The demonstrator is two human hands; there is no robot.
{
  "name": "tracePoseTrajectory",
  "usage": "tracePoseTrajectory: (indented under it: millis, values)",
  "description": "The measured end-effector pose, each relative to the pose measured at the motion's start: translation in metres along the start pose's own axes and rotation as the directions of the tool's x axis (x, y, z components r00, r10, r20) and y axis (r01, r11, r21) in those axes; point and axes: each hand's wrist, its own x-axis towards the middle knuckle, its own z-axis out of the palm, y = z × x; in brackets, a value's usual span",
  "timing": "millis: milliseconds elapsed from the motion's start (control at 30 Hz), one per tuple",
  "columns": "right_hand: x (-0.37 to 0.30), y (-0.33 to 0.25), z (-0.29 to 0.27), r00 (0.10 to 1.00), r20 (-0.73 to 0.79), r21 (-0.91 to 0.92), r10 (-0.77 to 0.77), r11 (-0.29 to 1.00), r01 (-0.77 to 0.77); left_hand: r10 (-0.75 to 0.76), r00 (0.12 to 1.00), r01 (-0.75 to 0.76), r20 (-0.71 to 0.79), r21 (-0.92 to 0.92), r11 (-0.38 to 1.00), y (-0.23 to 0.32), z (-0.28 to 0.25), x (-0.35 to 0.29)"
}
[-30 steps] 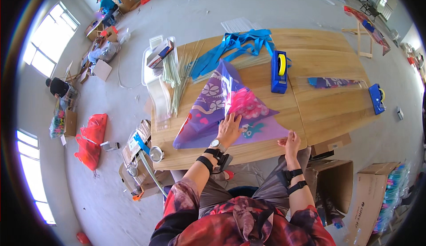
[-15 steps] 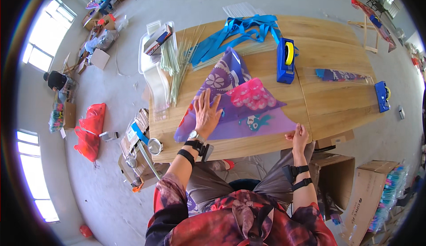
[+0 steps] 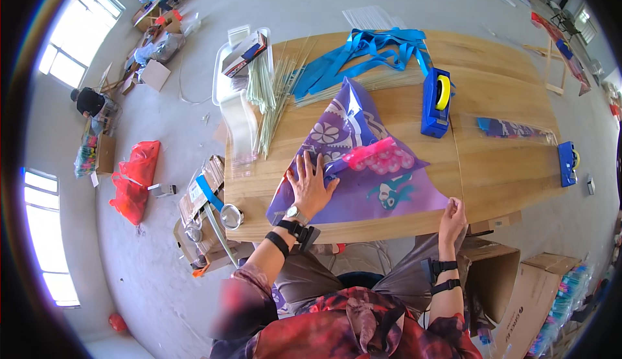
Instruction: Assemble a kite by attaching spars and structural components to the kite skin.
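Note:
A purple triangular kite sail (image 3: 369,126), printed with white flowers, a pink patch and a teal figure, lies on the wooden table in front of me. My left hand (image 3: 312,187) rests flat on its left part with the fingers spread. At the table's near edge my right hand (image 3: 453,218) is closed in a pinch on the sail's right corner. Near its pink patch the thin sheet is creased. Beyond it lie long blue ribbons (image 3: 324,67) and thin pale rods (image 3: 269,113). A blue tape dispenser (image 3: 435,113) with yellow tape stands to the right.
A white tray (image 3: 219,80) holding a box stands at the table's far left. On the right lie a slim clear package (image 3: 515,128) and a second blue dispenser (image 3: 567,163). Cardboard boxes (image 3: 528,301) stand on the floor at lower right. Two people work far left.
The whole view has shifted slightly. The pink patch is more creased and gathered, and the sail's near right part looks flatter. Both hands remain on the sail.

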Motion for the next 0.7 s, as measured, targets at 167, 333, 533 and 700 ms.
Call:
tracePoseTrajectory:
  millis: [167, 333, 533, 700]
  values:
    - [-0.014, -0.016, 0.004, 0.954, -0.031, -0.272, -0.298, 0.921, 0.279, 0.015, 0.979, -0.056, -0.206, -0.198, 0.979, -0.019, -0.028, 0.012]
    - [-0.021, -0.009, 0.012, 0.987, -0.115, -0.13, -0.107, 0.987, 0.092, -0.195, 0.864, 0.014, -0.464, -0.365, 0.931, -0.081, -0.032, 0.092]
    - [-0.019, -0.01, 0.014, 0.967, -0.167, -0.182, -0.194, 0.97, 0.163, -0.243, 0.885, 0.196, -0.396, -0.157, 0.968, -0.131, -0.009, 0.14]
    - [-0.019, -0.005, 0.017, 0.971, -0.16, -0.201, -0.179, 0.969, 0.146, -0.265, 0.878, 0.243, -0.399, -0.106, 0.964, -0.127, -0.003, 0.151]
